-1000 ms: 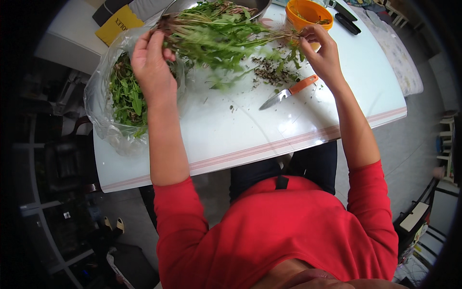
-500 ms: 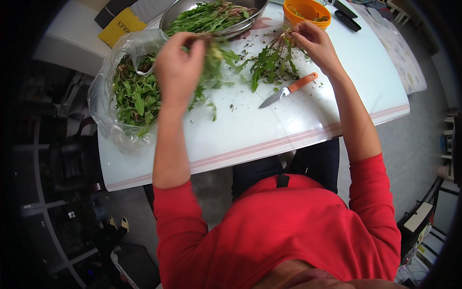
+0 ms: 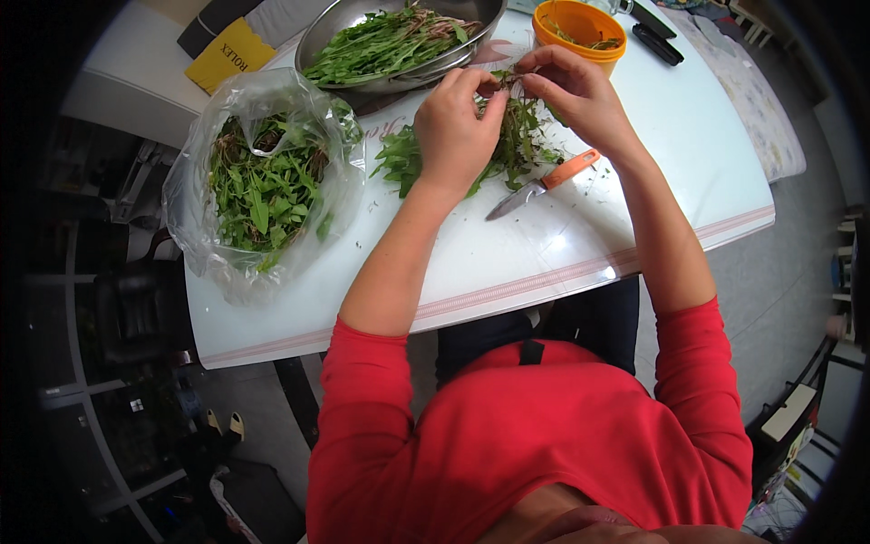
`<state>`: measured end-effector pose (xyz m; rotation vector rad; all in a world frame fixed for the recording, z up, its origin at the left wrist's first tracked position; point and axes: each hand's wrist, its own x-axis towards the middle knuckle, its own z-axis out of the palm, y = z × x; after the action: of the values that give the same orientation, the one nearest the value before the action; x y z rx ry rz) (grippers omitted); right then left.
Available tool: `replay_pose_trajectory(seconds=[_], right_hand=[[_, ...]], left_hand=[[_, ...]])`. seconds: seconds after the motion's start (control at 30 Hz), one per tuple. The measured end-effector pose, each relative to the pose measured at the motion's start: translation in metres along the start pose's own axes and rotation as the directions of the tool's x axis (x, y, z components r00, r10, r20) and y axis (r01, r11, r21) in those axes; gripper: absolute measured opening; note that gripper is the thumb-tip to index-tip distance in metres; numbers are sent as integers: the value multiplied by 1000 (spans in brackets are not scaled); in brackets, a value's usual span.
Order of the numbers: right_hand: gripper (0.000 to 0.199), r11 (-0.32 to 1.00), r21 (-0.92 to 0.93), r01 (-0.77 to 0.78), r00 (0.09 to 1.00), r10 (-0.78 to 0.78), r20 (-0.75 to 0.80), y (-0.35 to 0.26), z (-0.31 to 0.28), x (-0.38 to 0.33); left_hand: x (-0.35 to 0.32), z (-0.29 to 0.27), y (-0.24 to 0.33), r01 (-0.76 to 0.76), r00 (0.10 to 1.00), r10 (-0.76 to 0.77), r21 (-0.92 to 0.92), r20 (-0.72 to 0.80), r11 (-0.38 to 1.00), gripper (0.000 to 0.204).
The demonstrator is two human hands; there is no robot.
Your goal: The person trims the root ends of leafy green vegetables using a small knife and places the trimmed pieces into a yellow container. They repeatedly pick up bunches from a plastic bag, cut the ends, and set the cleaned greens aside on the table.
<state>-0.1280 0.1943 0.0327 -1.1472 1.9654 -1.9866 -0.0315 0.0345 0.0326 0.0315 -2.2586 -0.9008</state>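
My left hand (image 3: 460, 127) is closed on a bunch of leafy greens (image 3: 401, 159), whose jagged leaves spread out below and left of it. Close beside it, my right hand (image 3: 584, 100) pinches at the thin root ends of the greens; the fingertips of both hands almost meet. More loose leaves (image 3: 518, 136) show under and between the hands. A small knife with an orange handle (image 3: 571, 169) lies nearer me on the table, its blade pointing left. At the left, an open clear plastic bag (image 3: 344, 195) holds a heap of greens with roots.
A steel bowl (image 3: 458, 58) of greens lined up in one direction stands at the back. Right of it is an orange tub (image 3: 603, 56) with scraps inside. A black object (image 3: 657, 43) lies beyond it on the white table (image 3: 507, 263). A yellow bag (image 3: 229, 54) sits back left.
My left hand has moved right, away from the plastic bag, carrying greens to my right hand. The bag's right side, hidden before, now shows. My right hand has shifted slightly left.
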Motion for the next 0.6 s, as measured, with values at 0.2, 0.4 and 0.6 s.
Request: replay_pose_trajectory(seconds=[0.2,0.4,0.6], right_hand=[[24,998,-13,-59,998,59,-4,7,-17,3],[25,999,-44,-3,1000,3,-7,11,-35,6],[24,967,-232,102,992,-82,94,-15,-13,-7]], left_hand=[[9,-8,-28,88,996,-89,-256,9,963,11],[20,-27,-24,220,975,-156,-630,155,745,7],[17,-32,-22,351,935,-178,-714,308,605,11]])
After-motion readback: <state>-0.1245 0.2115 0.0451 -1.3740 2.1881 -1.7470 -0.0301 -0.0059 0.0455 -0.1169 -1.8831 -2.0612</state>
